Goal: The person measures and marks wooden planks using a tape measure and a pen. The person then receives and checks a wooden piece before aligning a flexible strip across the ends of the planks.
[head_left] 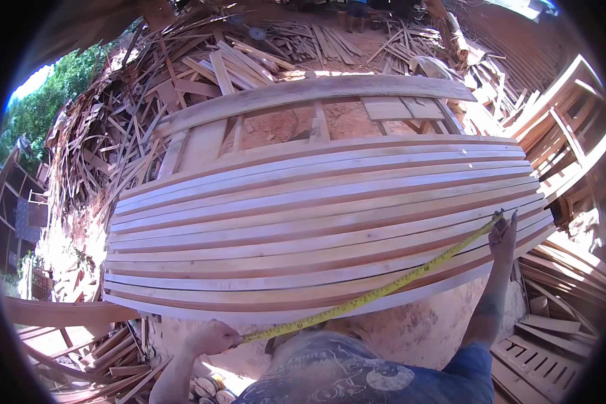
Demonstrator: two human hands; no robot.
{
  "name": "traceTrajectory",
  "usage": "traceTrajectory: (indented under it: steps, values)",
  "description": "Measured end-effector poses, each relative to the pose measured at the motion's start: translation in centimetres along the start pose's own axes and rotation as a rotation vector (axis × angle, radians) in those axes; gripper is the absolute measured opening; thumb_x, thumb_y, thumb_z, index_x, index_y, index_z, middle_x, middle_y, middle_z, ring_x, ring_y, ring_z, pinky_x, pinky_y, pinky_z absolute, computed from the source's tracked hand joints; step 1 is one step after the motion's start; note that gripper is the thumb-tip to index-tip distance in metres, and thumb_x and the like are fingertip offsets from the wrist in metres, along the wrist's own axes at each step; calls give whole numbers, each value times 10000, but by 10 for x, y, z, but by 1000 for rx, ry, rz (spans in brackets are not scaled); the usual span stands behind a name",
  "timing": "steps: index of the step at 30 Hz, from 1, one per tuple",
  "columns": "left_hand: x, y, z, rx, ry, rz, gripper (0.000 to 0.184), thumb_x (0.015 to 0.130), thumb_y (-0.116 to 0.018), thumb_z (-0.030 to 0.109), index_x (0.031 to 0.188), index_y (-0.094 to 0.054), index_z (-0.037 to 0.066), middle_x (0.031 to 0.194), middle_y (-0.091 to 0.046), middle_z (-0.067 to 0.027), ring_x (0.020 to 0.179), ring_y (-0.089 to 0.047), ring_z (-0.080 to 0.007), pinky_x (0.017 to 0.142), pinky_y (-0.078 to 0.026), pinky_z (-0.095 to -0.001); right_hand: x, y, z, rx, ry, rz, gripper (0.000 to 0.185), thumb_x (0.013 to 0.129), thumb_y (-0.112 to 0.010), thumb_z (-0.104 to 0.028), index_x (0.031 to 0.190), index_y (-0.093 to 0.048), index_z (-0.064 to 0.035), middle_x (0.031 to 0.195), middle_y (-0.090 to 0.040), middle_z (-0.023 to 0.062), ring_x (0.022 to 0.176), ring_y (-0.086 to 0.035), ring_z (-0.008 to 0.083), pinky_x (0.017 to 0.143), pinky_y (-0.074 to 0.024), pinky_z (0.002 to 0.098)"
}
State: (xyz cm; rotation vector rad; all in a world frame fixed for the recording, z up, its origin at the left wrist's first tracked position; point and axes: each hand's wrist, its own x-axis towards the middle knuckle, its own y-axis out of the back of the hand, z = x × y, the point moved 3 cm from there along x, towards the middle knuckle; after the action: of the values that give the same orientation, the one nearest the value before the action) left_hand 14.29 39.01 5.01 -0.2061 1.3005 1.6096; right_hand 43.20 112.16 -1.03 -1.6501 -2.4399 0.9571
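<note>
A yellow tape measure (pixel 384 289) stretches slantwise between my two hands, its blade showing dark markings. Below the near edge of the planks, my left hand (pixel 215 337) is closed round one end of the tape; whether the case is inside cannot be seen. Over the right part of the planks, my right hand (pixel 502 237) pinches the other end, with one finger pointing up. Several long, pale wooden planks (pixel 303 222) lie side by side beneath the tape, with darker edges between them.
Behind the planks, a long board (pixel 316 93) lies across a wooden frame. Heaps of scrap wood (pixel 121 128) rise at the back left. Curved timber pieces (pixel 572 135) and slatted wood (pixel 539 367) stand at the right. More offcuts (pixel 114 350) lie at the lower left.
</note>
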Motion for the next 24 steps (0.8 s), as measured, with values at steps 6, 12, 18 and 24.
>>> traceTrajectory:
  steps: [6,12,18,24]
  values:
    - [-11,3,7,-3,75,-48,315,901,-609,359,918,-737,72,719,-684,-123,654,-656,-245,651,-506,-378,-23,-33,-27,-77,47,-84,320,969,-564,-355,1021,-637,-48,819,-641,12,365,-271,43,324,-190,192]
    - [22,-1,50,-302,-57,325,501,931,-580,384,1261,-530,10,725,-672,-164,680,-667,-289,645,-510,-405,-147,-182,88,-178,-94,-371,206,988,-533,-223,992,-604,-29,682,-500,-28,419,-280,15,372,-220,199]
    - [46,10,104,-390,-234,596,512,966,-499,366,1310,-439,-8,700,-651,-173,688,-666,-298,658,-501,-422,-283,-294,244,-632,-160,-582,172,859,-717,-150,870,-656,11,568,-461,-64,452,-358,20,411,-262,217]
    - [21,24,61,-718,-98,549,546,969,-488,416,1298,-469,-19,805,-637,-198,765,-652,-297,649,-492,-395,-332,-323,274,-980,-50,-810,244,799,-756,-140,956,-654,16,761,-623,42,762,-580,145,678,-462,302]
